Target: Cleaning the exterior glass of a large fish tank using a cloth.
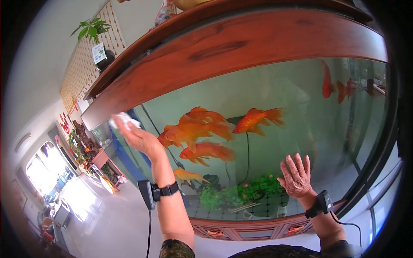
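A large aquarium with a glass front (277,151) and a reddish wooden hood (238,42) stands before me. My left hand (137,133) presses a crumpled white cloth or paper wipe (129,120) near the upper left end of the glass, just under the hood; the fingers are blurred. Lower right, my right hand (296,177) lies flat against or close to the glass, fingers spread, holding nothing. Several orange goldfish (200,130) swim behind the glass, one goldfish (256,121) apart from the group. Green artificial-looking plants (242,190) sit along the tank's bottom.
Below the tank is a carved wooden cabinet (255,233). A potted plant (102,58) stands by the hood's left end, with a beaded curtain (113,25) behind. Farther left are a small wooden stand (103,158) and pale floor (106,213). Cabled devices are strapped to both wrists.
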### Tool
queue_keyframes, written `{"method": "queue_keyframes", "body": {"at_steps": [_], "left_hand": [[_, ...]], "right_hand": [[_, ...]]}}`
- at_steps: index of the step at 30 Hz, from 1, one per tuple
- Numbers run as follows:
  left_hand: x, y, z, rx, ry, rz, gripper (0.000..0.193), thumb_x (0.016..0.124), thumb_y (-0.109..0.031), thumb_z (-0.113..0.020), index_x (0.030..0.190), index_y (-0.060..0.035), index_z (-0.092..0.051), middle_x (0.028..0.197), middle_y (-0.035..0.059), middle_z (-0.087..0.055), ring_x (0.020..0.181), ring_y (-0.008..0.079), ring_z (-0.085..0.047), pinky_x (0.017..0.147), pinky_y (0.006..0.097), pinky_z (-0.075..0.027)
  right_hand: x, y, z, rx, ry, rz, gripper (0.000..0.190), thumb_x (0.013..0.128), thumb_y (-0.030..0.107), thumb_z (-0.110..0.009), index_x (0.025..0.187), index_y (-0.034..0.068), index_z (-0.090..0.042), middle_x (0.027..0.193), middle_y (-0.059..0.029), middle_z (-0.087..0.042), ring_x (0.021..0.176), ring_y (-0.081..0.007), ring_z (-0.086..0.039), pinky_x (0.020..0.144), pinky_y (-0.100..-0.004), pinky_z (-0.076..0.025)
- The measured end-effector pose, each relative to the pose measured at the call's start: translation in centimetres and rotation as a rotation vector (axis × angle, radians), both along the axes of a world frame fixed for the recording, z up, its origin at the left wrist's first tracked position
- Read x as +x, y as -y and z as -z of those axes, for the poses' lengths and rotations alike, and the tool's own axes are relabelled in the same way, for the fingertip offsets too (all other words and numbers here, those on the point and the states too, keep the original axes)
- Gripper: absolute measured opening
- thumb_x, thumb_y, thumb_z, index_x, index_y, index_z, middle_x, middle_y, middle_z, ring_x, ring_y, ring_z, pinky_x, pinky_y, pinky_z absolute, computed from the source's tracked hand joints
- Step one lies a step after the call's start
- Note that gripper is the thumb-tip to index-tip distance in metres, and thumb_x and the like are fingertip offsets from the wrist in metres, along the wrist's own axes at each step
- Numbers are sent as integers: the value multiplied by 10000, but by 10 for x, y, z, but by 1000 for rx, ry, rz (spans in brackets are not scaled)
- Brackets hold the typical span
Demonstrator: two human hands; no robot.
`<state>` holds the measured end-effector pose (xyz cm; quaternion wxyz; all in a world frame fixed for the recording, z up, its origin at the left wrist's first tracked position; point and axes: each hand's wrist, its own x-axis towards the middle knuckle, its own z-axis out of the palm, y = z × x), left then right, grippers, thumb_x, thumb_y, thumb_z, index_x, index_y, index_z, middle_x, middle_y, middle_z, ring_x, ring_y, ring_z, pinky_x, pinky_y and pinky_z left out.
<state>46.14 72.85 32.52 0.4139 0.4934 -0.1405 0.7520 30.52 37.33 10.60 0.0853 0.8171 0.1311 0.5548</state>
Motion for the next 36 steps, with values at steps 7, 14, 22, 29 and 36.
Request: {"method": "queue_keyframes", "body": {"at_steps": [7, 14, 22, 29, 36], "left_hand": [[17, -21, -94, 6, -98, -368, 358, 930, -109, -438, 1267, -71, -551, 1259, 189, -556, 1198, 352, -487, 1015, 440, -378], [-44, 135, -73, 522, 89, -222, 397, 944, -198, -347, 1275, -164, -563, 1328, 92, -530, 1311, 345, -382, 1106, 504, -228], [-112, 288, -84, 798, 247, -75, 423, 870, -107, -498, 1289, -138, -537, 1369, 87, -488, 1332, 320, -352, 1121, 480, -185], [-145, 399, -80, 896, 374, -17, 390, 866, -107, -507, 1250, -82, -569, 1334, 84, -523, 1328, 295, -358, 1137, 454, -169], [-154, 456, -85, 947, 459, -44, 385, 846, -99, -524, 1226, -87, -588, 1312, 79, -543, 1304, 278, -398, 1125, 447, -214]], "right_hand": [[-1, 1, -1, -24, 8, 21, 525, 816, 328, -626, 1288, 110, -551, 1423, -92, -422, 1349, -319, -343, 1105, -542, -205], [-3, 0, -5, -4, 18, 10, 515, 837, 306, -577, 1322, 140, -526, 1432, -57, -422, 1354, -257, -347, 1124, -486, -205], [-2, 1, -7, -7, 53, -25, 472, 867, 272, -524, 1326, 164, -527, 1456, -33, -391, 1353, -219, -349, 1129, -451, -207], [-2, 5, -6, -18, -16, -114, 567, 847, 193, -448, 1404, 98, -404, 1482, -59, -337, 1380, -215, -303, 1136, -427, -197], [-18, 24, -24, -69, -200, -406, 637, 773, 229, -517, 1335, -54, -414, 1417, -159, -384, 1384, -292, -275, 1142, -455, -219]]}}
